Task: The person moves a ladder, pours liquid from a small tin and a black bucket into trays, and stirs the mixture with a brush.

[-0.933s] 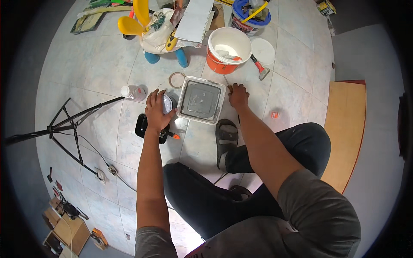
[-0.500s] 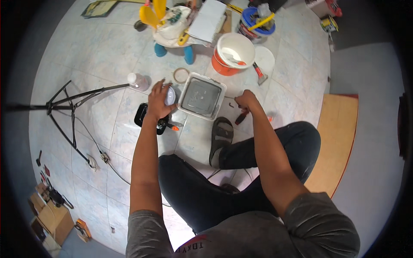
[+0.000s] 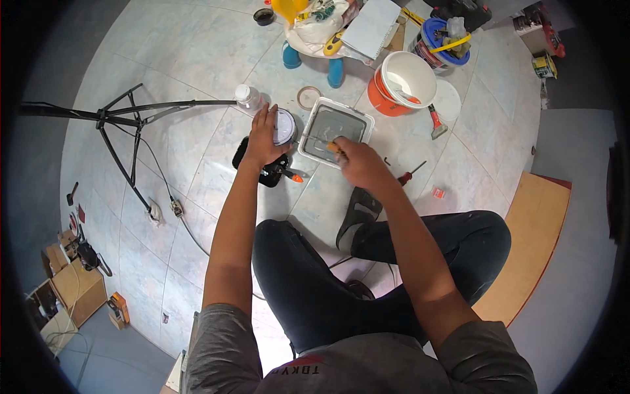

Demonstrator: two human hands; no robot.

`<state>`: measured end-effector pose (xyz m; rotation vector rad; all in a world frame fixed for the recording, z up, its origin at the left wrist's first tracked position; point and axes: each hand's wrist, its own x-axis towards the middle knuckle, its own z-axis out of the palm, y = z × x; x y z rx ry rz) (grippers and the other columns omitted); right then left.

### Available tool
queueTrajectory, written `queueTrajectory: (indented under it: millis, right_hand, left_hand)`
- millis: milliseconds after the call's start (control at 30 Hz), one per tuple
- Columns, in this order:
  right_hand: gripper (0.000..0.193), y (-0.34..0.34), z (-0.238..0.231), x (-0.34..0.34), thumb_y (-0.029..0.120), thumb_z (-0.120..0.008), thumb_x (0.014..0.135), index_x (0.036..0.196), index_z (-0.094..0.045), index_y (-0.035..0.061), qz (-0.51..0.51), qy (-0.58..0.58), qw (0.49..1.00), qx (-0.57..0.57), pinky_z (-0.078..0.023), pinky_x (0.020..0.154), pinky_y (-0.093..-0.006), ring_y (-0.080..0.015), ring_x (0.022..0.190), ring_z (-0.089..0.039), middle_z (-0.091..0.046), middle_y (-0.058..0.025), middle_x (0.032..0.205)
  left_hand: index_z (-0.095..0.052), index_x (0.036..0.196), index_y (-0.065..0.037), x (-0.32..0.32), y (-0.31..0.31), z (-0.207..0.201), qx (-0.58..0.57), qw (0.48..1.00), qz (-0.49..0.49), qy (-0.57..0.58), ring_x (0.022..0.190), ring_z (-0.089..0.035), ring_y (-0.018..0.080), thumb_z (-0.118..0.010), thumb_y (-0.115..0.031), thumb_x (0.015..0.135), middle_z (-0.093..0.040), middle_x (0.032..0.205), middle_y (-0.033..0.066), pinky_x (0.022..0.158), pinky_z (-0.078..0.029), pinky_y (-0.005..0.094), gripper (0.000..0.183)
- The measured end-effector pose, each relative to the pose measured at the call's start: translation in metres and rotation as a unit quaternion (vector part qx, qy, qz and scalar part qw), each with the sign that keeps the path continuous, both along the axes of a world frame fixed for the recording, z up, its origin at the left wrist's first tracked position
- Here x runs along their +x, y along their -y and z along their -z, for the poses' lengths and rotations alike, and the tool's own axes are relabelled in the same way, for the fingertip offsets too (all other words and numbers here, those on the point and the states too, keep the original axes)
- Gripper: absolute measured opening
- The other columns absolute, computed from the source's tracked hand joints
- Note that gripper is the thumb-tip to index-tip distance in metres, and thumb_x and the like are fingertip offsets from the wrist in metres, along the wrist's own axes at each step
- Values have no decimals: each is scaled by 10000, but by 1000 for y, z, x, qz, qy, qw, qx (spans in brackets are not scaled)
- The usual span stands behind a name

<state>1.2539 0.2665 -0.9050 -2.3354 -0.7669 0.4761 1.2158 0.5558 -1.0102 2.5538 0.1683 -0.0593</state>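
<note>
My left hand (image 3: 264, 141) is wrapped round the near-left side of a small round can (image 3: 285, 126) with a pale lid, holding it on the floor. In my right hand (image 3: 359, 163) is a screwdriver (image 3: 334, 147) with a yellow-orange handle. Its thin shaft points left toward the can, over a square white tub (image 3: 369, 125) of grey material. Under my left wrist sits a black tray (image 3: 269, 176), and a brush with an orange tip (image 3: 296, 178) lies across its edge. A second screwdriver, red-handled (image 3: 405, 178), lies on the tiles to the right.
A clear bottle (image 3: 248, 97) and a tape roll (image 3: 308, 98) stand beyond the can. Black tripod legs (image 3: 121, 118) spread at left. Further off are an orange-and-white bucket (image 3: 387, 98), a scraper (image 3: 438, 125), a blue-rimmed bucket (image 3: 430, 49) and a cluttered stool (image 3: 315, 43).
My right hand has come up and left from the floor beside the tub, now with the yellow-orange screwdriver over it. My left hand stays at the can. The whole view has shifted.
</note>
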Motion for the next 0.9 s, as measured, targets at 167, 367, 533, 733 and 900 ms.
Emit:
queueTrajectory:
  millis: [167, 367, 533, 733, 900]
  right_hand:
    - [255, -19, 1, -21, 202, -638, 930, 1099, -676, 14, 72, -92, 992, 37, -540, 756, -524, -456, 860, -690, -712, -242, 905]
    - [317, -27, 7, -24, 199, -655, 906, 1165, -686, 17, 72, -43, 996, 34, -544, 788, -518, -439, 889, -691, -716, -243, 936]
    - [334, -26, 20, -20, 198, -654, 910, 1189, -683, 15, 71, -55, 996, 26, -545, 807, -516, -442, 904, -692, -713, -254, 950]
    - [347, -27, 19, -18, 209, -654, 921, 1206, -682, 13, 74, -91, 993, 25, -542, 808, -519, -447, 899, -694, -709, -256, 928]
    - [338, -27, 16, -15, 204, -644, 922, 1193, -683, 7, 78, -66, 994, 34, -546, 774, -512, -451, 848, -695, -706, -253, 880]
  left_hand:
    - [-358, 1590, -83, -2, 3, 3, -20, 998, -12, 61, 1515, -310, 430, -938, -198, 599, -329, 1652, 207, 1260, -321, 503, 1154]
    - [-363, 1586, -93, -3, 2, 5, -27, 998, -26, 50, 1521, -308, 408, -919, -172, 591, -332, 1661, 158, 1248, -344, 503, 1142]
    - [-365, 1589, -105, -2, 2, 6, -28, 998, -28, 52, 1523, -311, 395, -915, -169, 581, -330, 1663, 150, 1244, -353, 495, 1151]
    - [-369, 1588, -106, -5, -2, 6, -34, 998, -26, 50, 1519, -318, 392, -907, -170, 572, -341, 1658, 152, 1246, -352, 489, 1152]
    - [-374, 1584, -102, -2, 1, 9, -37, 997, -25, 60, 1516, -320, 399, -903, -166, 570, -347, 1653, 158, 1248, -348, 488, 1145]
